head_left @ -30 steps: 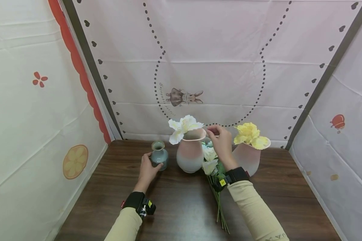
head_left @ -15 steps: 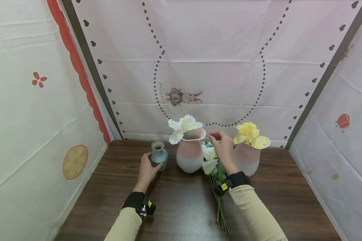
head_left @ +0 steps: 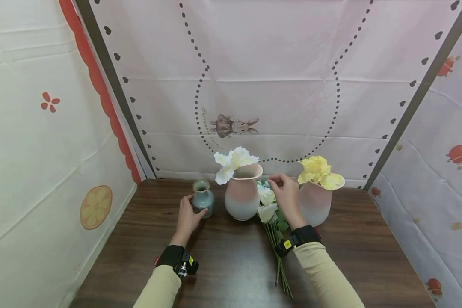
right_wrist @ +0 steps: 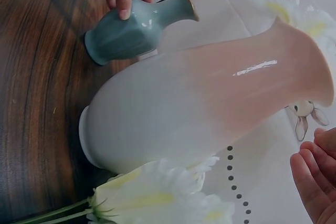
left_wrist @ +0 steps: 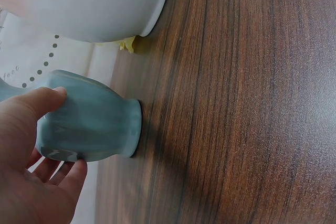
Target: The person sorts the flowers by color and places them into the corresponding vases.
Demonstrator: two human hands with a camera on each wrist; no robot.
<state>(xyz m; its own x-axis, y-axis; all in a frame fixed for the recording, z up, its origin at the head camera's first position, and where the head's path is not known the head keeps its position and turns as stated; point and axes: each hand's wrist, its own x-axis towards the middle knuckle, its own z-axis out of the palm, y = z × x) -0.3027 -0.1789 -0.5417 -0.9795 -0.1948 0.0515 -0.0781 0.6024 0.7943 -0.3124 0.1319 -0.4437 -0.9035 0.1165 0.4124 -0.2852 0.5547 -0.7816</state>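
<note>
My left hand [head_left: 185,217] holds a small blue-green vase [head_left: 203,200], thumb on one side and fingers on the other; the vase stands upright on the table. To its right is a larger pink-to-white vase [head_left: 242,197] with a white flower [head_left: 236,160] leaning from its mouth. My right hand [head_left: 286,194] hovers right of that vase's rim, its fingers loosely bent and nothing seen between them; only the fingertips [right_wrist: 312,174] show in the right wrist view. Below this hand lies a bunch of white flowers [head_left: 267,209], partly hidden by my wrist.
A second pink-to-white vase [head_left: 316,203], tilted in view, holds a yellow flower [head_left: 316,170] at the right. The bunch's long green stems [head_left: 281,273] extend toward me across the dark wooden table [head_left: 223,273]. Patterned cloth walls [head_left: 292,107] enclose the back and sides.
My right hand has drawn away from the large vase's rim, slightly right and downward toward me. The left hand and small vase have kept their place.
</note>
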